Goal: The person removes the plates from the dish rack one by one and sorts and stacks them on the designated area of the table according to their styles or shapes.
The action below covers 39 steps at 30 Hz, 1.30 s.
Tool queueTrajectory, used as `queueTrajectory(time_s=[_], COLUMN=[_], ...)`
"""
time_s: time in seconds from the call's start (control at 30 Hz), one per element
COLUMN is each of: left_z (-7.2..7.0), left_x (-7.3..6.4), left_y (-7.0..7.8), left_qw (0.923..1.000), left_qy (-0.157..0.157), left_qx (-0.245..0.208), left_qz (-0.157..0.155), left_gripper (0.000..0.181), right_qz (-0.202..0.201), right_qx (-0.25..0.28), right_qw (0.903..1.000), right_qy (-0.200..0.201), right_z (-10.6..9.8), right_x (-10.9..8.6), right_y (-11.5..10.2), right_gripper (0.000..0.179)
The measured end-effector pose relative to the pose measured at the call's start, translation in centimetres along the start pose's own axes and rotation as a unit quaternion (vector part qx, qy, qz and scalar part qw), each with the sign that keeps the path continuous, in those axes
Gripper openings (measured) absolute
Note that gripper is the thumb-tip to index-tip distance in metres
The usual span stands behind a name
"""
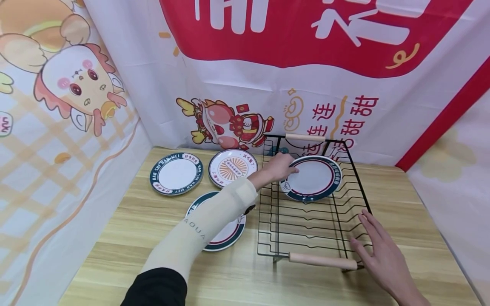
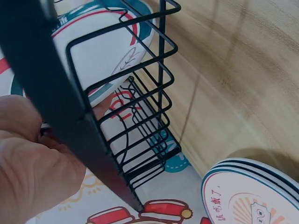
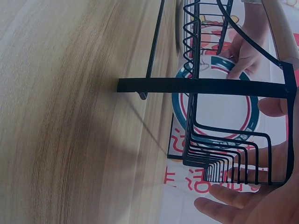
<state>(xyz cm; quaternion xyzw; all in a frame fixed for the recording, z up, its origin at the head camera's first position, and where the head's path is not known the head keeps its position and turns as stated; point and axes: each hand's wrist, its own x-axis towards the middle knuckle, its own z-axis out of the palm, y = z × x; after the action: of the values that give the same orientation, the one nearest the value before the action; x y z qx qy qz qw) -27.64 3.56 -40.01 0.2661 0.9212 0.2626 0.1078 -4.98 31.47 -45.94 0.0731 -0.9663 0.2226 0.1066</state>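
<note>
My left hand (image 1: 281, 166) pinches the left edge of a white plate (image 1: 311, 176) with a dark teal rim and red ring. The plate leans at the far end of a black wire dish rack (image 3: 201, 86). In the left wrist view, the left hand (image 2: 39, 161) is partly behind a dark rack bar, and the plate (image 2: 100, 49) shows through the wires. At the rack's near right corner, my right hand (image 1: 384, 250) touches the side with fingers extended, the thumb over the inner side. A wooden handle (image 1: 323, 260) crosses the rack's near end.
Left of the rack, on the wooden table (image 1: 126, 238), lie a teal-rimmed plate (image 1: 176, 174), a stack of plates with an orange ray pattern (image 1: 233, 168), and another plate (image 1: 226, 238) partly under the left sleeve. Printed cloth (image 1: 237, 80) hangs behind.
</note>
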Motion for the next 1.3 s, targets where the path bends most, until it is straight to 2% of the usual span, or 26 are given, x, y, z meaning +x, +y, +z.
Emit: queueTrajectory(time_s=[0.3, 0.6, 0.83, 1.03, 1.3], left_z=[-0.7, -1.8, -2.8, -3.4, -4.8], left_x=[-1.0, -3.0, -5.6, -8.1, -10.9], left_y=[0.2, -0.3, -0.9, -2.0, -3.3], left_qw=[0.9977, 0.9922, 0.9883, 0.9824, 0.9735], left_qy=[0.064, 0.114, 0.130, 0.164, 0.209], left_qx=[-0.023, -0.043, -0.074, -0.084, -0.088], left_qz=[-0.003, 0.027, 0.029, 0.029, 0.029], left_gripper=[0.022, 0.024, 0.021, 0.027, 0.022], right_qz=[-0.010, -0.005, -0.008, -0.013, -0.013], right_qx=[0.006, 0.006, 0.011, 0.009, 0.007], right_qw=[0.9999, 0.9999, 0.9999, 0.9998, 0.9998], right_qy=[0.013, 0.006, 0.010, 0.014, 0.016], right_z=[0.1, 0.1, 0.2, 0.1, 0.1], right_x=[0.0, 0.0, -0.1, -0.1, -0.1], right_y=[0.1, 0.1, 0.1, 0.1, 0.3], right_gripper=[0.072, 0.072, 0.073, 0.073, 0.072])
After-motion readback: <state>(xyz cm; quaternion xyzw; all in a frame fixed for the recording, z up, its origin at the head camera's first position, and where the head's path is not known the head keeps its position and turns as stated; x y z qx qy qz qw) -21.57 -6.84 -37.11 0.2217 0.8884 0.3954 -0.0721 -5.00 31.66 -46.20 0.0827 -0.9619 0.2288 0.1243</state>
